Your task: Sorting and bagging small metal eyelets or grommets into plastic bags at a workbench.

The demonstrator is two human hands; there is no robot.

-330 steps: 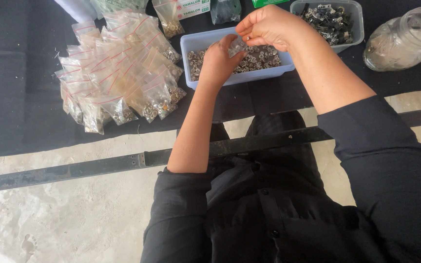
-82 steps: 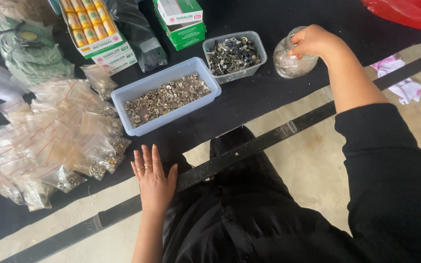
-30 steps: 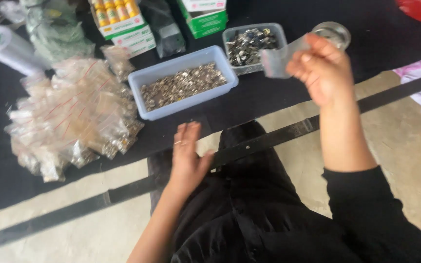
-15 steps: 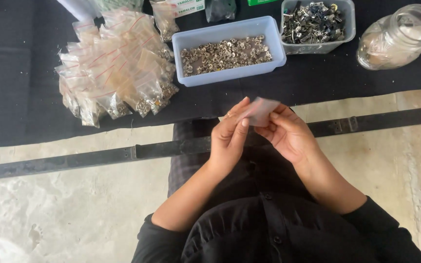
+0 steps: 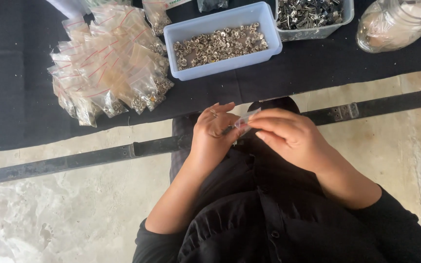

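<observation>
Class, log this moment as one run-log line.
left hand: holds small clear bag | right hand: pinches same bag | ahead: blue tray of metal snaps, pile of filled bags

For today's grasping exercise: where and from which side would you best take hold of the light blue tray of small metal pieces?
Probably the light blue tray by its two short end walls, coming from above. It is open-topped and full, so it must stay level, and the long sides are crowded by bags and another tray.

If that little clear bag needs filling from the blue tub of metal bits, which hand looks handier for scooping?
Probably the left hand: it only steadies the small clear bag, and the blue tub lies just ahead of it. The right hand pinches the bag's edge.
</observation>
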